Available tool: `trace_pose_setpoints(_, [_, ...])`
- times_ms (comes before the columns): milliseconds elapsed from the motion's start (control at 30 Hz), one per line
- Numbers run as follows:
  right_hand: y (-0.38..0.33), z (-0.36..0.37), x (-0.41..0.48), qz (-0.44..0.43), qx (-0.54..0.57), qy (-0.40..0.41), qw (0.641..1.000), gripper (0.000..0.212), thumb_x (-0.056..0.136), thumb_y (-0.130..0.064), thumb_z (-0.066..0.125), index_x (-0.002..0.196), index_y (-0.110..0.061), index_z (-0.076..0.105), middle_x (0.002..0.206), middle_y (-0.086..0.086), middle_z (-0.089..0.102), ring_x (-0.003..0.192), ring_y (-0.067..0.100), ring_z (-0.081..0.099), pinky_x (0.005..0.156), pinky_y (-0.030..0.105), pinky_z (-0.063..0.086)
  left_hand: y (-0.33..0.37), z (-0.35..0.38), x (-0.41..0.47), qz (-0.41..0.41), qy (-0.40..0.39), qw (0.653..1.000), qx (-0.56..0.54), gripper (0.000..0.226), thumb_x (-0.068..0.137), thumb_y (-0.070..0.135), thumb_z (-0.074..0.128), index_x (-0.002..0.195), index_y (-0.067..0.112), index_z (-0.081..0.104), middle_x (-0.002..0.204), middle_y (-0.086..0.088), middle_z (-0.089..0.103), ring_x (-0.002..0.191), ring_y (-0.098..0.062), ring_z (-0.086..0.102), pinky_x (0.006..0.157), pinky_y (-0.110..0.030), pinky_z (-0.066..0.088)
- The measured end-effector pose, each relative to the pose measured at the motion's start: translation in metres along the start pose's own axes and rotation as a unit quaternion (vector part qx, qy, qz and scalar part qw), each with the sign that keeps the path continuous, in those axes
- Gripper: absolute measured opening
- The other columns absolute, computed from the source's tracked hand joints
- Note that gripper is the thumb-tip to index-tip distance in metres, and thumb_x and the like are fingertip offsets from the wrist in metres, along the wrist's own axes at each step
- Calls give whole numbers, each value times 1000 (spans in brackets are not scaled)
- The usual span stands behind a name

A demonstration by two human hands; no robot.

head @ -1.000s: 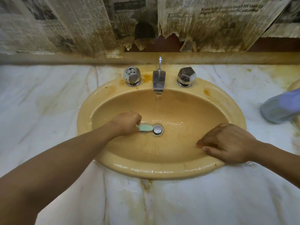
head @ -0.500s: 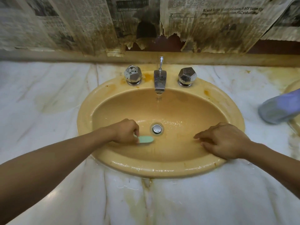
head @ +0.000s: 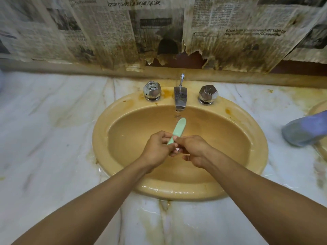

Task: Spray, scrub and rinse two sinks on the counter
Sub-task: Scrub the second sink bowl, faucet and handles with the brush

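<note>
The hands hide the drain; the frame cuts off a blue-grey bottle [head: 304, 131] lying at right and the second sink [head: 316, 108] beside it. Over the yellow oval ceramic sink [head: 99, 138], the left hand [head: 157, 151] curls round the handle of the pale green plastic brush [head: 179, 129]; the right hand [head: 194, 151] pinches it, head pointing at the chrome spout [head: 180, 99]. Bare basin flanks both hands.

We are looking at a white marble counter [head: 53, 138] (yellow-stained, wet near the front) that is carrying an oval yellow sink [head: 99, 138] set into it. A bluish container [head: 304, 129] is lying on its side at the right, by the rim of a second sink [head: 318, 106].
</note>
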State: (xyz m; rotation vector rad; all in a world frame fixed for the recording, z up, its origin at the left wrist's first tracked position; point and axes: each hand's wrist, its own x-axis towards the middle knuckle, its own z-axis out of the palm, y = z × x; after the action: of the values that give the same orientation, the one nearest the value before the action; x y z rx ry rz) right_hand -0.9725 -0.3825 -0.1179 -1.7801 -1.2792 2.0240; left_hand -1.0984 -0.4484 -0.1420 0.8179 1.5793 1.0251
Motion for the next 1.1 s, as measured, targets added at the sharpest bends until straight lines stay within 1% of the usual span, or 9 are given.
trace_pose_setpoints(200, [-15, -16, 5, 12, 75, 16, 997, 13, 102, -22, 56, 105, -17, 68, 93, 0, 74, 85, 15, 67, 87, 41, 41, 7, -22, -8, 66, -94, 977, 177, 41, 92, 4, 73, 130, 19, 69, 99, 1, 62, 86, -16, 70, 83, -30, 58])
trace_pose_setpoints(300, [-19, -44, 5, -24, 15, -18, 999, 14, 107, -21, 46, 103, -15, 58, 88, 6, 69, 75, 23, 70, 87, 49, 53, 8, -75, -7, 206, -32, 863, 461, 28, 94, 18, 72, 122, 22, 73, 118, 0, 63, 105, -19, 65, 96, -36, 51])
trace_pose_setpoints(367, [-16, -63, 0, -70, -121, -55, 989, 17, 107, -22, 47, 96, -13, 55, 79, 7, 59, 58, 20, 60, 64, 38, 60, 10, -120, -3, 280, 30, 769, 574, 35, 88, 18, 76, 122, 21, 72, 133, -11, 60, 120, -34, 60, 105, -48, 46])
trace_pose_setpoints(433, [-12, -81, -2, -134, -382, -88, 910, 19, 105, -30, 53, 97, -15, 60, 75, 1, 58, 58, 15, 54, 53, 27, 48, 15, -162, 5, 275, 53, 719, 636, 52, 84, 23, 79, 135, 21, 65, 152, -17, 46, 138, -40, 46, 115, -59, 34])
trace_pose_setpoints(533, [-6, -95, 3, -189, -664, -153, 707, 43, 99, -49, 59, 137, -31, 49, 87, -10, 58, 95, 11, 49, 76, 29, 41, 12, -197, 18, 196, -7, 731, 654, 79, 91, 40, 71, 159, 38, 30, 173, -3, 6, 158, -29, 8, 125, -56, 13])
trace_pose_setpoints(600, [-6, -93, 6, -201, -682, -174, 682, 52, 100, -49, 57, 146, -37, 37, 89, -10, 58, 97, 6, 43, 81, 29, 41, 3, -193, 23, 183, -18, 729, 659, 90, 95, 49, 64, 163, 42, 6, 172, 6, -14, 159, -19, -10, 127, -53, 4])
trace_pose_setpoints(833, [5, -61, 40, -248, -594, -288, 710, 34, 92, -47, 71, 126, -44, 69, 76, 1, 61, 71, 14, 55, 75, 32, 46, 6, -182, 40, 219, 9, 715, 664, 106, 88, 43, 72, 164, 36, -2, 172, 10, -9, 159, -18, -8, 127, -52, 1])
trace_pose_setpoints(1000, [10, -73, 41, -77, -447, -379, 807, 29, 93, -38, 73, 121, -47, 72, 59, 1, 39, 54, 20, 33, 53, 32, 32, 7, -183, 46, 221, 9, 714, 664, 111, 84, 35, 75, 163, 39, -2, 172, 12, -10, 159, -16, -9, 127, -53, 4])
trace_pose_setpoints(1100, [10, -79, 47, -58, -475, -349, 806, 24, 94, -37, 72, 114, -50, 74, 62, 0, 48, 54, 15, 38, 52, 25, 35, 6, -182, 48, 220, 14, 712, 666, 112, 83, 34, 77, 163, 40, -2, 172, 13, -9, 159, -16, -9, 127, -54, 6])
